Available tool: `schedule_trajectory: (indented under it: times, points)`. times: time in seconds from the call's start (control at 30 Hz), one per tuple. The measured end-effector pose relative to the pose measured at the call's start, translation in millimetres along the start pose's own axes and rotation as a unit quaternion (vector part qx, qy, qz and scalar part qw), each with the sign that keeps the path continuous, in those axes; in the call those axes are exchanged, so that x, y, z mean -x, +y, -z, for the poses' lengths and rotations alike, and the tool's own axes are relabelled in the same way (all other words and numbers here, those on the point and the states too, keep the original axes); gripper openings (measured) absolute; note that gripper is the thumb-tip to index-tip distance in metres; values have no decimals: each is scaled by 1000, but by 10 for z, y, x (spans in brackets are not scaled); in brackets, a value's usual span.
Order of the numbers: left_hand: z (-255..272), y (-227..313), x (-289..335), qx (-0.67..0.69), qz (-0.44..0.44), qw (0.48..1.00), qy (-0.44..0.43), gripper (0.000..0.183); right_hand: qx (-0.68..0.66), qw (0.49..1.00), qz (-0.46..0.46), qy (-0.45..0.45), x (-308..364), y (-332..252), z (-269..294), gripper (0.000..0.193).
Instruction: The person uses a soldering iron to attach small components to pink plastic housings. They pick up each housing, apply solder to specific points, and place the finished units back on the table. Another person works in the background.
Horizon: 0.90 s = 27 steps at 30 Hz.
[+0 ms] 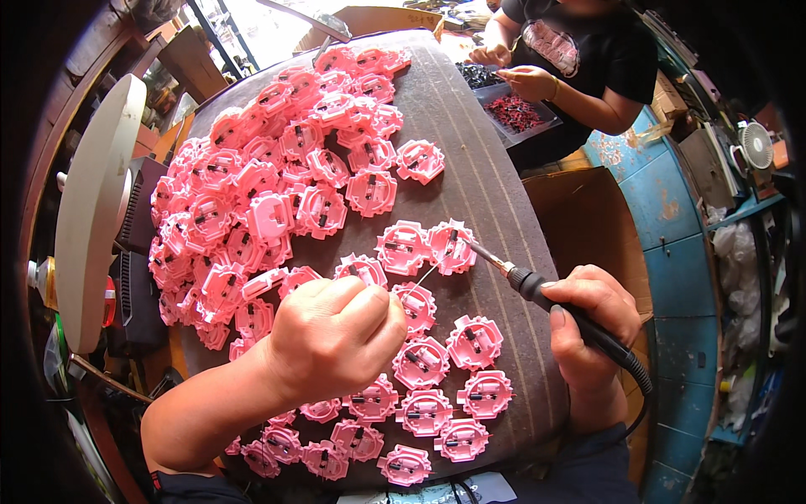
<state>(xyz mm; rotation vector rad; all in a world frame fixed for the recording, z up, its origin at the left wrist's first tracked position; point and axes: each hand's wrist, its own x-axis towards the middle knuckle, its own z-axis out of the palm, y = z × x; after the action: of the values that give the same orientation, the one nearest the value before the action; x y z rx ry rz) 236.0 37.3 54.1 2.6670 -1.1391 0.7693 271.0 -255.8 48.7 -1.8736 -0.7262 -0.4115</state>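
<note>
At 6 o'clock, closest to the wearer, loosely ranged pink housings (pixel 405 464) fitted with small dark cylinders lie on a grey, striped work surface (pixel 537 370). At 7 o'clock, the left hand (pixel 340 328) is closed in a fist above more of them, a thin wire (pixel 420 284) running out from it toward 1 o'clock. Between 3 and 4 o'clock, the right hand (pixel 609 307) grips the black handle of a soldering iron (pixel 531 286), thumb and fingers wrapped around it, its cord curving away below.

The iron's metal tip slants toward 10 o'clock and meets the right edge of one pink housing (pixel 451 249), which sits just right of centre; whether the two touch, the view cannot tell. A second housing (pixel 402 247) lies just beside it, at its 9 o'clock.

Farther off, toward 10 o'clock, a dense heap of the same pink parts (pixel 252 181) covers the surface. An open cardboard box (pixel 588 210) stands at 3 o'clock, beside blue cabinets (pixel 684 277). Beyond, near 1 o'clock, a co-worker in a black T-shirt (pixel 609 50) holds both hands over a tray of small red and black pieces (pixel 516 113).
</note>
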Motion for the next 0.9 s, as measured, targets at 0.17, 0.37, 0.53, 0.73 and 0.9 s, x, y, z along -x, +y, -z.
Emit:
schedule_trajectory:
  times: [0.17, 0.37, 0.53, 0.73, 0.9]
  points:
    - [-17, 1, -3, 0, 1, 1000, -5, 9, -1, 1000, 4, -4, 1, 0, 0, 31]
    - [-51, -14, 6, 1, 4, 1000, -2, 9, -11, 1000, 1, -14, 5, 9, 2, 32]
    - [7, -11, -10, 3, 6, 1000, 3, 13, -7, 1000, 9, 5, 18, 27, 9, 33]
    - [33, 8, 54, 13, 3, 1000, 17, 15, -17, 1000, 23, 7, 23, -15, 12, 34]
    - [11, 31, 72, 14, -2, 1000, 15, 14, -17, 999, 35, 0, 47, 2, 7, 35]
